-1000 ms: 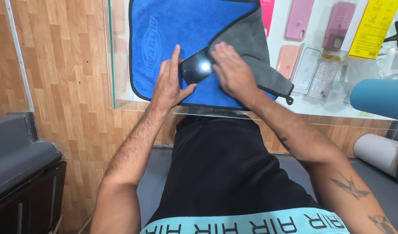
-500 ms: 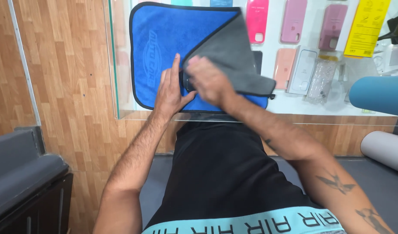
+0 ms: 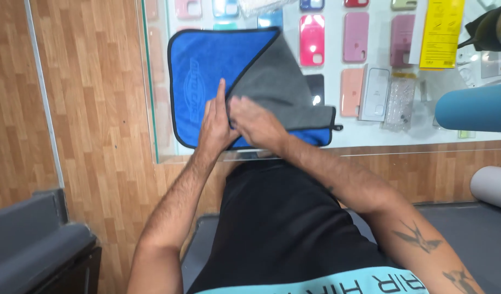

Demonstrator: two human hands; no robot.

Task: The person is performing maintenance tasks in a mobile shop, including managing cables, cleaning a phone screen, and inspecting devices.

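Lying directly under both hands, the blue microfibre cloth with black edging and a grey underside (image 3: 207,81) spreads on the glass counter surface (image 3: 370,139), its long axis running left to right, its right part folded over so the grey face shows. The fold's point sits at the far edge, and the grey flap slopes down toward the near right corner.

The left hand (image 3: 216,126) rests flat on the blue part, fingers straight and close together, pointing to the far side. The right hand (image 3: 257,124) lies just beside it, touching it, palm down on the grey flap, fingers loosely curled; whether it presses something beneath the flap cannot be told. Both are equally near the cloth.

Under the glass, far and right of the cloth, pink and red phone cases (image 3: 311,39) lie in rows beside a yellow card (image 3: 441,34).
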